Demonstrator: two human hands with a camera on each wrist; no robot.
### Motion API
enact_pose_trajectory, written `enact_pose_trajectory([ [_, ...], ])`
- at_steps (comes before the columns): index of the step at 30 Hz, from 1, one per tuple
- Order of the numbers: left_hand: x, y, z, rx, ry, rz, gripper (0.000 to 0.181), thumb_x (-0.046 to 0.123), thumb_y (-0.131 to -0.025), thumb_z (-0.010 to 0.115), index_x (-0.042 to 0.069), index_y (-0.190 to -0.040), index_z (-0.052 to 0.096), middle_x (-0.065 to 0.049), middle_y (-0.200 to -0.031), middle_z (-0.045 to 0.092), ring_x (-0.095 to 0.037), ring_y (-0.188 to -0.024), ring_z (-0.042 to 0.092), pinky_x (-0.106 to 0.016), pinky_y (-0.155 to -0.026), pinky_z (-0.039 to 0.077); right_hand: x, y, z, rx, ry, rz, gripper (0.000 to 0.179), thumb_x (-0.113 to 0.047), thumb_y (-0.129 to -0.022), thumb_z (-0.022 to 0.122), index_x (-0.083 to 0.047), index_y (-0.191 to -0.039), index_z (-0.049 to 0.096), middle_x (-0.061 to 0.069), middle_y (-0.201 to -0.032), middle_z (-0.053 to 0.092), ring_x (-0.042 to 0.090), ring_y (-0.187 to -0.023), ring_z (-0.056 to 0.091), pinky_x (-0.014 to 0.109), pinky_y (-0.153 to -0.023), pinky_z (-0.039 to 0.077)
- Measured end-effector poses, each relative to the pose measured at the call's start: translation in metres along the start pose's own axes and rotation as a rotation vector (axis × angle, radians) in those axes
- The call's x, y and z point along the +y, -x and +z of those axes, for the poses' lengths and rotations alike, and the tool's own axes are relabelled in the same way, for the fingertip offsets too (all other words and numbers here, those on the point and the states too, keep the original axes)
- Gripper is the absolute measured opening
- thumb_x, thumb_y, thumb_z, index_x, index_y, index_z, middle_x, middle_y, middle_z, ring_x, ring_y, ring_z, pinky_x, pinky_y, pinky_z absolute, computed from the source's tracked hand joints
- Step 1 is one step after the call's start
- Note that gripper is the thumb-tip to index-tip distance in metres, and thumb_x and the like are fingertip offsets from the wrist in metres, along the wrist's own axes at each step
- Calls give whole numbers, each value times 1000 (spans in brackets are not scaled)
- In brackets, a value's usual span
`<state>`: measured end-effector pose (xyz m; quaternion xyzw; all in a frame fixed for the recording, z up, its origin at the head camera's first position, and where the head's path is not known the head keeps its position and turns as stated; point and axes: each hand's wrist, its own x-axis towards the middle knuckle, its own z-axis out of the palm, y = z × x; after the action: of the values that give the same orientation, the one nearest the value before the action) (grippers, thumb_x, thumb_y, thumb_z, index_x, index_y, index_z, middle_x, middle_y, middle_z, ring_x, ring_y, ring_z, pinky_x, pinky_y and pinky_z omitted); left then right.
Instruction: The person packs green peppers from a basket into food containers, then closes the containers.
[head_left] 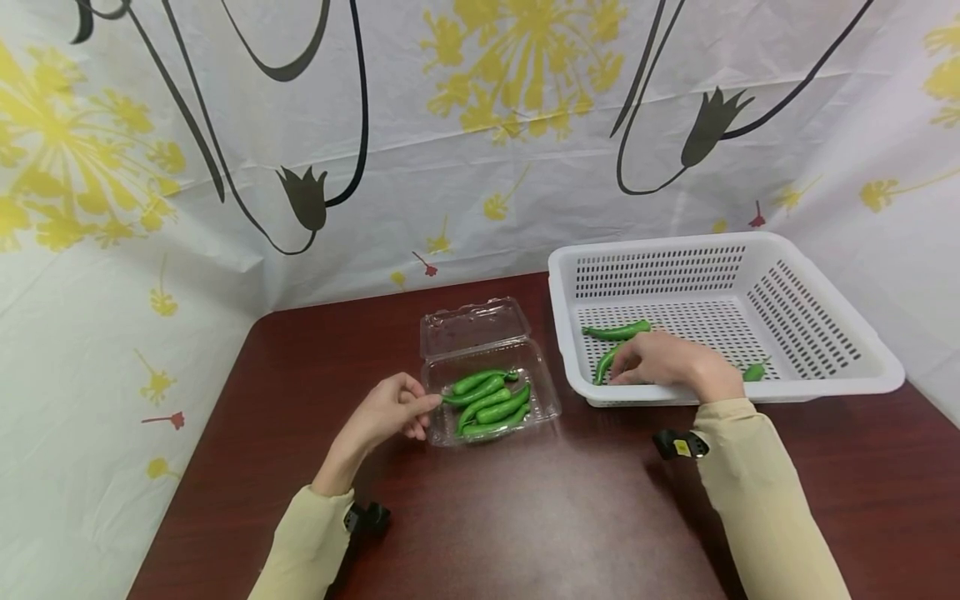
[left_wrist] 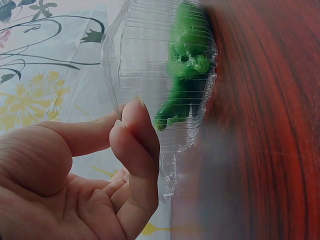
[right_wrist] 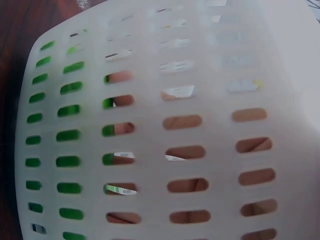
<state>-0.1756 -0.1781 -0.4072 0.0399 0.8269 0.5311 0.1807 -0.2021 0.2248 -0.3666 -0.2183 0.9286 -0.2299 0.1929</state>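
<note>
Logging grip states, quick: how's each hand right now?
Left hand: closed, pinching the rim of the clear container.
Right hand: in the white basket by a green pepper; whether it's gripping can't be told.

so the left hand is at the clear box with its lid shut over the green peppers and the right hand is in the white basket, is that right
The lid is not shut: the head view shows it folded back from the clear box, the green peppers uncovered. The left hand is at the box and the right hand in the white basket, as said.
</note>
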Motion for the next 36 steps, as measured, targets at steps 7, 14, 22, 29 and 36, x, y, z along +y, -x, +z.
enact_pose_trajectory([
  [7, 0, 1, 0, 4, 4, -6, 26, 16, -99, 68, -3, -103, 51, -11, -72, 64, -15, -53, 61, -32, -56, 54, -1, -2, 0, 10, 21, 5, 16, -22, -97, 69, -9, -100, 78, 1, -97, 72, 13, -79, 56, 34, -73, 48],
  [14, 0, 1, 0, -1, 0, 4, 27, 17, -100, 67, -3, -105, 50, -11, -72, 64, -17, -53, 62, -35, -56, 55, 0, -1, 0, 25, 18, -16, 10, -20, -97, 70, -13, -93, 75, -5, -85, 65, 13, -75, 52, 32, -69, 45],
  [22, 0, 1, 0, 0, -5, 5, 27, 17, -100, 67, -3, -105, 51, -11, -72, 64, -16, -53, 62, -35, -57, 56, 3, 0, 0, -16, 32, -36, 10, -18, -92, 74, -12, -97, 80, -3, -91, 73, 11, -75, 55, 29, -68, 48],
  [29, 0, 0, 0, 4, -8, 0, 27, 17, -100, 67, -3, -104, 51, -11, -72, 64, -16, -53, 61, -34, -57, 55, 2, 0, 0, -1, 39, -23, 8, -19, -92, 74, -12, -92, 79, -5, -83, 68, 11, -71, 53, 30, -66, 46],
  [36, -1, 0, 0, 5, -5, 1, 26, 16, -99, 67, -4, -104, 51, -11, -71, 64, -15, -53, 62, -33, -57, 55, 1, -2, 2, 26, 28, -17, 12, -21, -97, 70, -10, -95, 74, -4, -85, 66, 13, -74, 53, 31, -67, 46],
])
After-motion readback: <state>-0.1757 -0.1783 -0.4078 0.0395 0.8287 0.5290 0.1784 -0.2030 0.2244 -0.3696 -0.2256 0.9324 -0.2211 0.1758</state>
